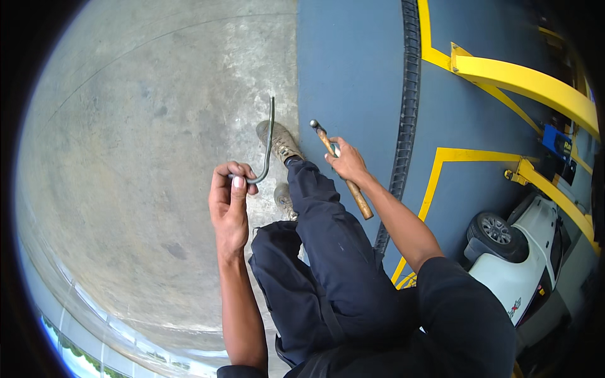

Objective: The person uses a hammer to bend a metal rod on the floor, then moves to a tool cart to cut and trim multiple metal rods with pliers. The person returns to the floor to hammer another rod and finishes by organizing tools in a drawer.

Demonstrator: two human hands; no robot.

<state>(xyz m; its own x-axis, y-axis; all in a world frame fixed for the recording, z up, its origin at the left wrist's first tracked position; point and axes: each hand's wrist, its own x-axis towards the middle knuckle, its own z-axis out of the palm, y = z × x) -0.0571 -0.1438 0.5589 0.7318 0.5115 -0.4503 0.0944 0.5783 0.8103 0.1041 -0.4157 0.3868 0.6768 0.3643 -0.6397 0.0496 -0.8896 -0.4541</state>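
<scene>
Over grey concrete [145, 157] and blue floor [353, 75], left hand [228, 205] pinches bent rod [270, 135], right hand [348, 164] grips hammer [360, 201].

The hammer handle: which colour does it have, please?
The hammer handle is brown, like wood; it shows best in the head view.

white vehicle [523, 271]; yellow bars [535, 80]; dark floor grate [410, 94]; blue floor [350, 63]

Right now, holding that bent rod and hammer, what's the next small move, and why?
Perhaps slide the right hand farther back along the hammer: it grips around mid-handle, with spare length sticking out behind, while the left hand pinches the rod by its curved end.
</scene>
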